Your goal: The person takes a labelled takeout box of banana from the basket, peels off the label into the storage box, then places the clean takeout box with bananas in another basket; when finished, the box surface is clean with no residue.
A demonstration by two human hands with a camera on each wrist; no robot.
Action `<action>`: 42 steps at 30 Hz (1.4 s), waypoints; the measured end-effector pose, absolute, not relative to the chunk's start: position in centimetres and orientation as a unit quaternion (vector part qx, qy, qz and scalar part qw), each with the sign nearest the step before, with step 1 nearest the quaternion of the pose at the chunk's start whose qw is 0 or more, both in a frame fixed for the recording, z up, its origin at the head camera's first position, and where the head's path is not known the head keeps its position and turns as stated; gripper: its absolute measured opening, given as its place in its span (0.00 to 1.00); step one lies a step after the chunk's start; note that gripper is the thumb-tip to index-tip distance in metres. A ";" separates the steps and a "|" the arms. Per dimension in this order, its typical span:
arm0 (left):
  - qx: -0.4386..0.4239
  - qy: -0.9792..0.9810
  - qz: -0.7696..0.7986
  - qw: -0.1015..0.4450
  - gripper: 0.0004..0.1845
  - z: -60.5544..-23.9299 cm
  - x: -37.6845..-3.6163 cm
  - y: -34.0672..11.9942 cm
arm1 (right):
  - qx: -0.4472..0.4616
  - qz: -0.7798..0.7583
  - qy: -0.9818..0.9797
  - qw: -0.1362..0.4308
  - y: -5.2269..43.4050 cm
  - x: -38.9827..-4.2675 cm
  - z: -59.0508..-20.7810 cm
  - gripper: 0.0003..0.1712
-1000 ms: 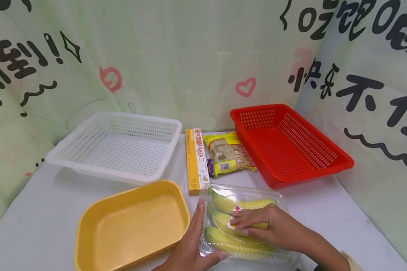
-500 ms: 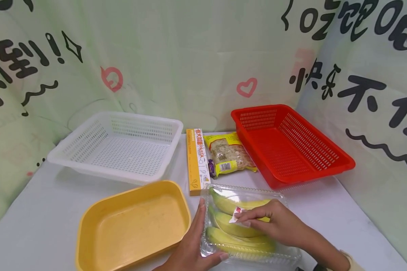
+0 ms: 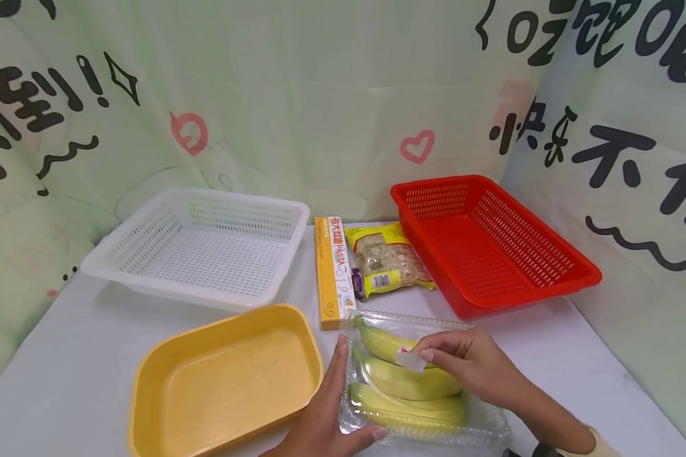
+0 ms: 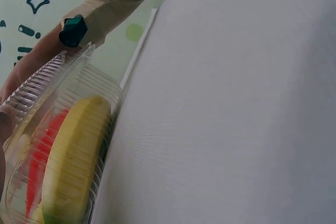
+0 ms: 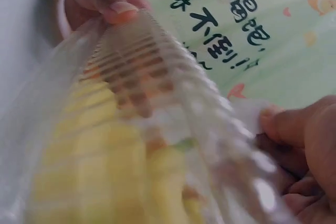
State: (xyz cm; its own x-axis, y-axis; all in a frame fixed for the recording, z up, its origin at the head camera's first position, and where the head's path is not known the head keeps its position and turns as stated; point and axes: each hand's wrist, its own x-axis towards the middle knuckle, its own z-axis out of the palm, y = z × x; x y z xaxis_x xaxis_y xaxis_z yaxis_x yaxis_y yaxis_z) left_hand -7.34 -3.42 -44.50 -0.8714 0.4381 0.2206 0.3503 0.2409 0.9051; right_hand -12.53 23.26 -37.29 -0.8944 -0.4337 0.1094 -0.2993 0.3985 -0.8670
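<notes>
A clear plastic box (image 3: 483, 431) lies near the front of the table, with yellow-green bananas (image 3: 406, 384) showing through its lid. My left hand (image 3: 322, 409) holds the box at its near left corner, fingers along the left side and thumb at the front edge. Between thumb and index finger, my right hand (image 3: 483, 368) pinches a small white sticker (image 3: 410, 360), lifted over the lid. In the right wrist view the same sticker (image 5: 249, 114) stretches from the fingertips toward the box's ridged rim. The left wrist view shows one banana (image 4: 79, 156) through the ridged side wall.
Left of the box stands a yellow tray (image 3: 171, 438), with a white basket (image 3: 251, 298) behind it. A red basket (image 3: 463, 298) is at the back right. Between the baskets lie a pasta box (image 3: 334, 273), a yellow food packet (image 3: 385, 260) and a small purple-wrapped item (image 3: 357, 284).
My right hand has gone from lying over the lid to pinching the sticker, pulling it up and to the right. My left hand keeps its place on the box.
</notes>
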 end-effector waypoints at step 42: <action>0.246 0.791 0.560 0.025 0.60 -43.8 -7.0 -3.1 | -0.152 -0.788 0.596 0.025 23.9 -13.2 -37.2 0.17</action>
State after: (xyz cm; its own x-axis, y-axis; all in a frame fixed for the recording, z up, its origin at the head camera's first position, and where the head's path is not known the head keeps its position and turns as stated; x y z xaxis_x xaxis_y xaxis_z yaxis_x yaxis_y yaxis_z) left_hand -7.02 -3.12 -43.76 -0.8781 0.4162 0.2359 0.3607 0.2522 0.8979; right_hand -13.19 23.85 -37.18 -0.9525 -0.2201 0.2106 -0.1425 -0.2892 -0.9466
